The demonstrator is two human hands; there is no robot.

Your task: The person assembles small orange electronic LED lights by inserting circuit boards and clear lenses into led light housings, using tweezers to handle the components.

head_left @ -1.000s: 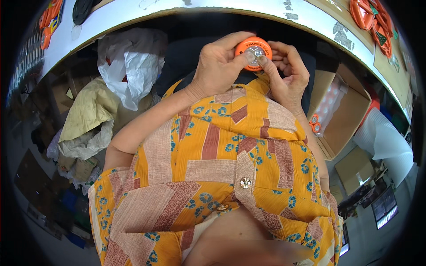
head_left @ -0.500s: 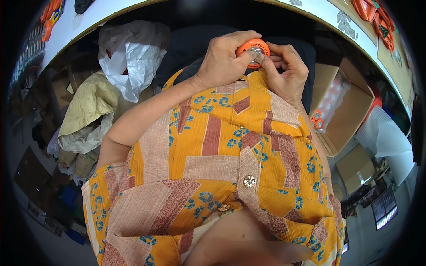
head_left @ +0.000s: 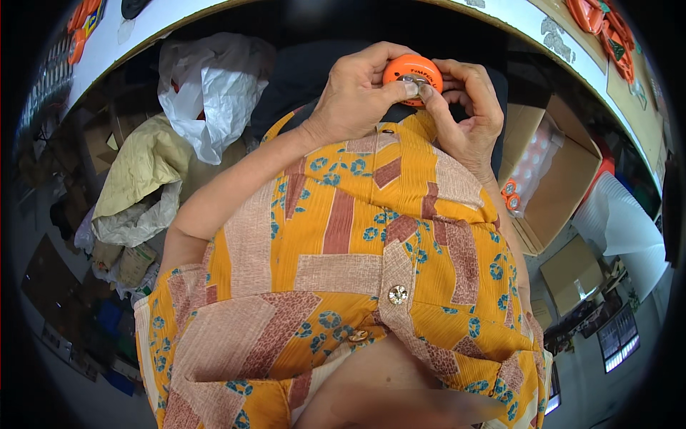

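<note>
Between my two hands, near the top middle of the view, is a round orange disc (head_left: pixel 411 68) with black print along its rim and a shiny, silvery centre. My left hand (head_left: pixel 357 87) grips its left side, the thumb pressed onto the centre. From the right, my right hand (head_left: pixel 470 106) holds the opposite edge, its thumb also on the shiny middle and its fingers curled. Both thumb tips meet there and cover part of the centre. The underside of the disc is hidden.
A cardboard box (head_left: pixel 554 182) at the right holds more orange round pieces (head_left: pixel 510 194) and plastic wrapping. White bags (head_left: pixel 214 86) and a yellowish sack (head_left: pixel 139 175) stand at the left. A white-edged table (head_left: pixel 207 8) curves beyond my hands, with orange parts (head_left: pixel 614 46) at its right.
The disc has tilted, so more of its orange upper rim shows and less of its centre. My right hand has shifted slightly; both hands keep hold.
</note>
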